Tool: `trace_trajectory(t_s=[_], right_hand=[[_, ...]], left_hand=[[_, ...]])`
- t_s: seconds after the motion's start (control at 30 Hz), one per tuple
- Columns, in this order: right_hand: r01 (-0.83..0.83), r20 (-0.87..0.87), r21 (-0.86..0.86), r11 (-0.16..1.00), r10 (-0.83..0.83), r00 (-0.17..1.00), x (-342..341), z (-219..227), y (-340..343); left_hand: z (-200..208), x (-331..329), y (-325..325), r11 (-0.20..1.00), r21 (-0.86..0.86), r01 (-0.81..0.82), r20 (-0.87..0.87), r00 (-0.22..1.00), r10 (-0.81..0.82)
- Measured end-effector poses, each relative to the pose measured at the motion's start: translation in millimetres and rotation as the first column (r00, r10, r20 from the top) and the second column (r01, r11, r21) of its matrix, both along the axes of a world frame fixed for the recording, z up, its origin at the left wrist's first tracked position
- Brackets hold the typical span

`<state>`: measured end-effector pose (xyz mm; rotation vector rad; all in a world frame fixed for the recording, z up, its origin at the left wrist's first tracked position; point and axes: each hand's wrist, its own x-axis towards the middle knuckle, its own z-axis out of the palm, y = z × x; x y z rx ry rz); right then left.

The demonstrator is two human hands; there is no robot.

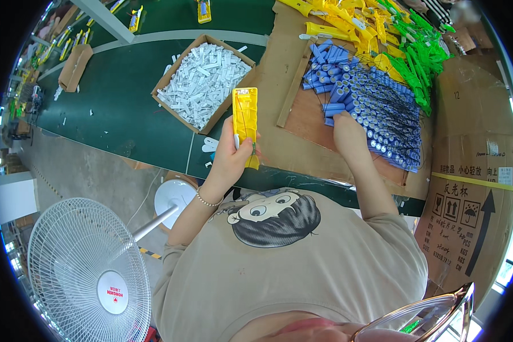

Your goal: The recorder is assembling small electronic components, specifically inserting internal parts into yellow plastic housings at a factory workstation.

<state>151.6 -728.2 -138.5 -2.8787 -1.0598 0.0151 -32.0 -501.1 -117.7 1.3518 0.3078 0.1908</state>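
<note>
My left hand (233,147) is wrapped round the lower part of a long yellow plastic casing (245,108). The casing stands upright in the grip with its hollow, ribbed inside showing, and a thin dark wire runs along it. Over to the right, my right hand (349,134) reaches to the left edge of a pile of blue cylindrical battery cells (376,114) with black wires. Its fingers are curled at a blue battery cell (333,107) there; the fingertips are partly hidden. The cells lie on a brown wooden board (302,122).
A cardboard box of small white plastic parts (205,82) sits left of the casing on the green table (125,85). Yellow casings (347,25) and green casings (419,57) are heaped behind the cells. Large cartons (467,171) stand at right, a white fan (91,268) at lower left.
</note>
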Motion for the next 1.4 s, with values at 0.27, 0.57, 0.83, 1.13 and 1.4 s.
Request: trace_trajectory(t_s=[0.27, 0.57, 0.83, 1.13, 1.4], right_hand=[[0.169, -0.57, 0.494, 0.853, 0.17, 0.804, -13.0, 46.9, 34.3], [0.333, -0.593, 0.794, 0.509, 0.526, 0.61, -67.5, 57.6, 99.1], [-0.066, -0.355, 0.741, 0.668, 0.474, 0.806, -66.9, 56.0, 107.3], [0.655, -0.684, 0.582, 0.482, 0.726, 0.074, -66.9, 56.3, 123.9], [0.377, -0.773, 0.596, 0.709, 0.634, 0.03, -70.6, 45.4, 169.8]], left_hand=[[-1.0, 2.5, -9.2, 0.992, -0.048, 0.118, -0.004, 0.993, -0.118], [7.5, 0.0, -12.3, 0.983, 0.129, 0.132, -0.066, 0.99, -0.125], [-8.3, -7.9, -5.5, 0.958, 0.267, 0.107, -0.067, 0.993, -0.093], [3.8, -20.5, 6.2, 0.975, 0.152, 0.163, 0.022, 0.985, -0.168], [-12.3, -45.6, 2.5, 0.981, -0.161, -0.113, 0.061, 0.99, 0.124]])
